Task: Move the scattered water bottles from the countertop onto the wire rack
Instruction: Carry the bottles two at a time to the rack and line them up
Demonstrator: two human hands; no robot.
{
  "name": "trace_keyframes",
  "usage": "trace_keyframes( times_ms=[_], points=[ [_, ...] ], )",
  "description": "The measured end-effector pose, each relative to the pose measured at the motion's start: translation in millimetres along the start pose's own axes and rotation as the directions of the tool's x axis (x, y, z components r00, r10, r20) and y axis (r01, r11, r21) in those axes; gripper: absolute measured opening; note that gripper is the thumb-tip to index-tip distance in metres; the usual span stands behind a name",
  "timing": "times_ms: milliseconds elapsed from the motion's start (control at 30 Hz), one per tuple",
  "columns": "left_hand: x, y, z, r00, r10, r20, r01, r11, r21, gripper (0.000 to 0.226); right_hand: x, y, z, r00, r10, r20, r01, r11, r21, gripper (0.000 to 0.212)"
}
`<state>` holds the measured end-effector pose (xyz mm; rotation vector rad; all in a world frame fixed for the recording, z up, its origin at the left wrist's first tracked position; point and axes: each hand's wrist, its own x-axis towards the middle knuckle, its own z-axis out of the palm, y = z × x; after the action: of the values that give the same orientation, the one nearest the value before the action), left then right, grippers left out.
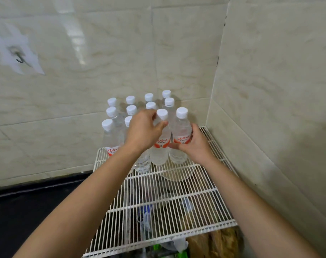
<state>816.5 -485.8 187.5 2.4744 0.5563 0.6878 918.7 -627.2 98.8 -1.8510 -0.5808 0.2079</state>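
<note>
Several clear water bottles with white caps and red labels stand upright in rows at the back of the white wire rack (177, 200). My left hand (143, 131) grips the neck and shoulder of a front-row bottle (161, 144), just below its cap. My right hand (193, 144) wraps around the labelled middle of the bottle to its right (181, 127), at the row's right end. Both bottles stand on the rack, touching each other. Another front bottle (110, 138) stands at the left, partly hidden by my left forearm.
Tiled walls close in behind and to the right of the rack. A dark countertop (28, 211) lies to the left, below the rack's level. Bags and other items show through the wires underneath. A hook (20, 59) hangs on the left wall.
</note>
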Motion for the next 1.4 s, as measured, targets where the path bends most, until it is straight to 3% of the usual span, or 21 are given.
trace_keyframes(
  times_ms=[100, 233, 267, 300, 367, 433, 500, 633, 800, 933, 1000, 1267, 1400],
  points=[
    [7.7, -1.3, -2.4, 0.998, -0.059, 0.024, 0.058, 0.997, 0.058, 0.044, 8.4, 2.4, 5.3, 0.999, 0.015, 0.035, -0.013, 0.999, -0.052, 0.085],
    [9.8, -5.2, -3.0, 0.994, -0.096, 0.053, 0.087, 0.984, 0.155, 0.023, 12.0, 15.6, 3.8, 0.988, 0.058, 0.142, -0.034, 0.986, -0.164, 0.102],
    [9.8, -5.2, -4.3, 0.995, -0.087, 0.044, 0.078, 0.984, 0.162, 0.023, 12.2, 19.7, 3.0, 0.986, 0.062, 0.158, -0.030, 0.980, -0.198, 0.107],
    [9.4, -3.9, -5.9, 0.996, -0.079, 0.034, 0.072, 0.983, 0.171, 0.036, 11.4, 22.3, 2.1, 0.982, 0.069, 0.175, -0.028, 0.973, -0.228, 0.109],
    [8.6, -2.5, -8.9, 0.998, -0.060, 0.026, 0.055, 0.983, 0.177, 0.053, 9.4, 26.1, 1.9, 0.971, 0.110, 0.211, -0.056, 0.967, -0.247, 0.099],
    [7.8, -2.6, -9.4, 0.998, -0.057, 0.028, 0.051, 0.983, 0.176, 0.048, 7.7, 28.7, 2.8, 0.962, 0.146, 0.232, -0.086, 0.964, -0.250, 0.079],
    [6.6, -3.8, -8.7, 0.998, -0.057, 0.023, 0.051, 0.982, 0.184, 0.044, 6.9, 29.9, 5.6, 0.962, 0.156, 0.223, -0.095, 0.960, -0.263, 0.066],
    [3.3, -7.0, -5.7, 0.999, -0.029, 0.020, 0.025, 0.979, 0.201, 0.045, 3.1, 29.2, 9.5, 0.968, 0.151, 0.200, -0.088, 0.952, -0.295, 0.061],
    [-5.0, -15.3, -10.2, 0.996, 0.052, 0.079, -0.064, 0.984, 0.166, 0.059, -4.6, 23.5, 10.7, 0.974, 0.111, 0.195, -0.037, 0.936, -0.349, 0.072],
    [-38.9, -25.7, -16.9, 0.978, 0.207, 0.012, -0.206, 0.966, 0.156, 0.057, -18.9, 17.3, 11.1, 0.989, 0.042, 0.143, 0.008, 0.942, -0.335, 0.082],
    [-63.3, -38.6, -16.2, 0.976, 0.218, -0.025, -0.209, 0.956, 0.206, 0.053, -30.8, 19.1, 14.6, 0.995, 0.000, 0.095, 0.033, 0.938, -0.344, 0.085],
    [-181.0, -127.3, -13.0, 0.981, -0.192, -0.025, 0.186, 0.895, 0.407, 0.063, -88.5, 35.0, 68.9, 0.995, -0.092, -0.027, 0.075, 0.921, -0.383, 0.098],
    [-229.1, -155.8, -44.7, 0.934, -0.341, -0.106, 0.351, 0.824, 0.445, 0.064, -111.7, 14.6, 108.1, 0.917, -0.391, 0.085, 0.380, 0.787, -0.485, 0.086]
  ],
)
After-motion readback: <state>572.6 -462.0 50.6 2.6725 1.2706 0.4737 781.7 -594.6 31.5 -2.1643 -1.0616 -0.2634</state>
